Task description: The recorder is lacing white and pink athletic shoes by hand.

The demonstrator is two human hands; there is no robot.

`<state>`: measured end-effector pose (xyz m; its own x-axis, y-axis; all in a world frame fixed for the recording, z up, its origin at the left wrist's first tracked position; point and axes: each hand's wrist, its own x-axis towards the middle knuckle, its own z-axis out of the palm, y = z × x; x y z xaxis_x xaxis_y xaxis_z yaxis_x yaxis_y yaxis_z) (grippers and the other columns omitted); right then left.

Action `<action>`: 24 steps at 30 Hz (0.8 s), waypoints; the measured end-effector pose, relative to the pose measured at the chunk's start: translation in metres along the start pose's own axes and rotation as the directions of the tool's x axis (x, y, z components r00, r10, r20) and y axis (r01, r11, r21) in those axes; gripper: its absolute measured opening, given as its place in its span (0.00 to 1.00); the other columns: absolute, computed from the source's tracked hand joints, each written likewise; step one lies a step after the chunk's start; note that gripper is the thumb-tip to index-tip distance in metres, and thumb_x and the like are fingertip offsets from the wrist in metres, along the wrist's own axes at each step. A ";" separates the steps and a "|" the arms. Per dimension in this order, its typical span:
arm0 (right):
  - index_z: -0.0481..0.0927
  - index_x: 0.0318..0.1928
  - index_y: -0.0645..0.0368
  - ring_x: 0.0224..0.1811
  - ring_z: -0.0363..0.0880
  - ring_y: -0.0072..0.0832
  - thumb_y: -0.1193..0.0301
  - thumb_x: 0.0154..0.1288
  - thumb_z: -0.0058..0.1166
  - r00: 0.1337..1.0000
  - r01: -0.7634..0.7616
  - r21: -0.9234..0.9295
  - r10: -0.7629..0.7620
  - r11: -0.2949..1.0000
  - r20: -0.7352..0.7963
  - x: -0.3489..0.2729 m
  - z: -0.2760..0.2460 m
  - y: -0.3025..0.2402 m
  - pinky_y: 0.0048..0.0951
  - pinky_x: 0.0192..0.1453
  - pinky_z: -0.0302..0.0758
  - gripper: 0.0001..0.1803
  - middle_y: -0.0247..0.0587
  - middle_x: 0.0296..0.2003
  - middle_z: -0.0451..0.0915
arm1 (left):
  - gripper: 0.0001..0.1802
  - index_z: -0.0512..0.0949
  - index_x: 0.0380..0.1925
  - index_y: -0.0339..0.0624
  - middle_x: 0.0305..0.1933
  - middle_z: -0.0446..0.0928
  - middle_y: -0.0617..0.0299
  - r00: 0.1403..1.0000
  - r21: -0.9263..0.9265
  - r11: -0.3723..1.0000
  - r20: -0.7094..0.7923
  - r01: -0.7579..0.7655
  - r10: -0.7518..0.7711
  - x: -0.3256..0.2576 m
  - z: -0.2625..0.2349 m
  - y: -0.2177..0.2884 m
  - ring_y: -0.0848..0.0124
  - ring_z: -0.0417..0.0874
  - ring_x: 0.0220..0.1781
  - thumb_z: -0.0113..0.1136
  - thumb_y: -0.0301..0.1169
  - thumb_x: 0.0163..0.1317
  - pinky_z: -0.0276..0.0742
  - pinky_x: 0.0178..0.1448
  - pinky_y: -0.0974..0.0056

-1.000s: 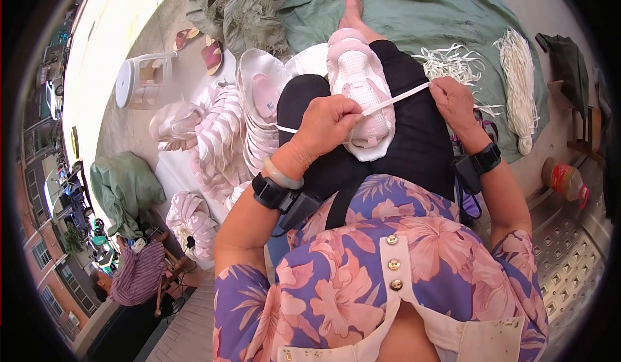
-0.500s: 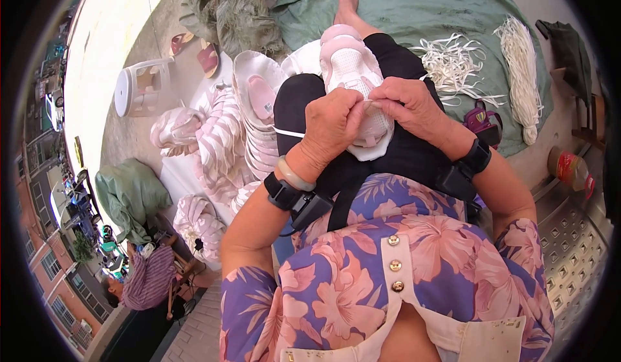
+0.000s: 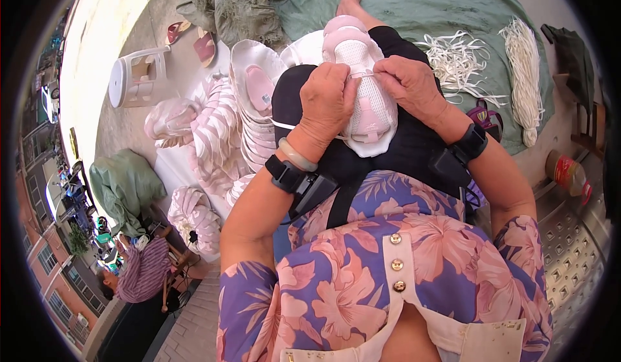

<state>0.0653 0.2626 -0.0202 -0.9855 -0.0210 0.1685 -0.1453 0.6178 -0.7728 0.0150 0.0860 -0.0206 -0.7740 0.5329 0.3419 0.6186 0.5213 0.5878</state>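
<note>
"How are the fingers?"
"Left hand [image 3: 328,100] and right hand [image 3: 414,89] are both curled closed, pinching a white lace [image 3: 363,74] across the pink-and-white shoe upper [image 3: 366,106] on the lap [image 3: 414,139]. Its 2 gripped parts (inside the fists) are hidden."
"Containers?"
"1 clear bottle [image 3: 577,180], far right, contents hard to make out."
"Writing?"
"The bottle's red label [image 3: 567,170] is too small to read."
</note>
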 end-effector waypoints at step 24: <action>0.76 0.29 0.56 0.29 0.76 0.42 0.72 0.53 0.48 0.994 0.111 -0.033 -0.111 0.993 0.022 0.010 0.002 0.001 0.37 0.33 0.72 0.04 0.44 0.24 0.76 | 0.10 0.72 0.27 0.39 0.24 0.72 0.58 0.998 -0.052 0.997 -0.030 0.051 -0.053 -0.004 0.005 -0.006 0.68 0.74 0.21 0.64 0.28 0.48 0.71 0.26 0.67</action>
<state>0.0547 0.2611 -0.0206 -0.9650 -0.1066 0.2395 -0.2512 0.6372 -0.7286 0.0150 0.0841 -0.0297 -0.8094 0.4843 0.3320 0.5701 0.5125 0.6421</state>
